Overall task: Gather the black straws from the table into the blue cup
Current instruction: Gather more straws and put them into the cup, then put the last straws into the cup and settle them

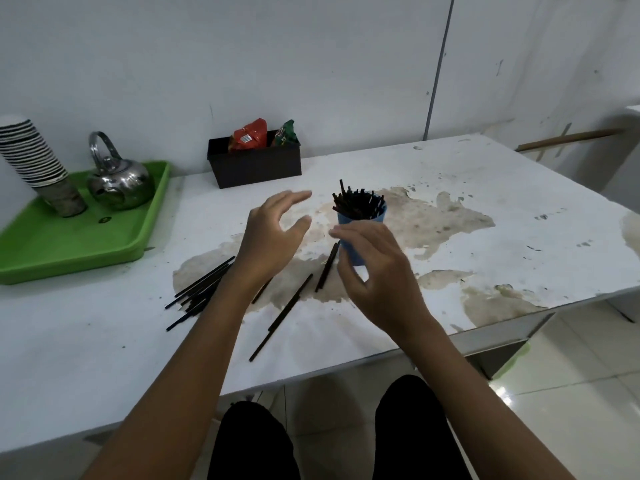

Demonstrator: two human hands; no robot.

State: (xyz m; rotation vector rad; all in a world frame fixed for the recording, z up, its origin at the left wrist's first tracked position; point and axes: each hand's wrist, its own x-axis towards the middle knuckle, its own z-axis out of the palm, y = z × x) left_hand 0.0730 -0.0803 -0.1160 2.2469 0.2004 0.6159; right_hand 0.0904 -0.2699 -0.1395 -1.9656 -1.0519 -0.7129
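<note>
Head view, left hand and right hand grips released beside blue cup, straws loose mid-table

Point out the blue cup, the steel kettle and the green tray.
blue cup (pixel 379 216), head view, on its blue rim at the right side.
steel kettle (pixel 121 183), head view, on its rounded shiny body.
green tray (pixel 69 237), head view, on the bare floor in front of the kettle.

Blue cup upright, straw-filled; loose black straws flat on table.
</note>
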